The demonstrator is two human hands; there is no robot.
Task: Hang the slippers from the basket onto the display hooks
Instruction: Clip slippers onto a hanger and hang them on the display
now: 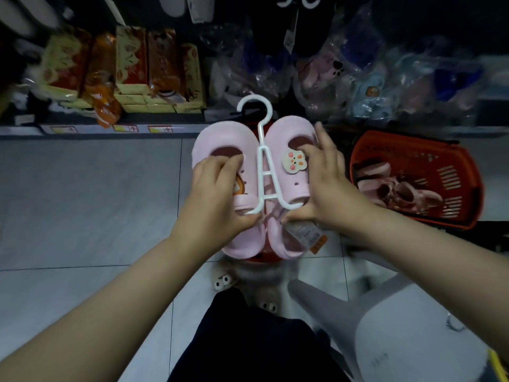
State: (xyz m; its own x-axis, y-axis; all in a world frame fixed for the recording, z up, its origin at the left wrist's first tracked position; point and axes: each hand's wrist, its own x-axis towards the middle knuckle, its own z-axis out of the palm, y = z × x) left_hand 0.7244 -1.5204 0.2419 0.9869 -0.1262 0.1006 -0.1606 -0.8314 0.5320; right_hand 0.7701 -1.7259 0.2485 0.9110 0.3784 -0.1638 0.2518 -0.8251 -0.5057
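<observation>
In the head view, a pair of pink slippers [281,133] on a white hanger [260,150] is held at centre frame above the floor. The long axes are run from 12 to 6 o'clock, and the hook is pointed to 12. One slipper's opening is gripped by the curled fingers of the left hand [217,194]. The other slipper is clasped between the fingers and thumb of the right hand [330,183]. A red basket [429,158] is seen at 3 o'clock.

Two hands [217,194] [330,186], two pink slippers [220,142] [286,133] on one white hanger [265,166], one red basket [413,140], one grey stool [399,326].
</observation>
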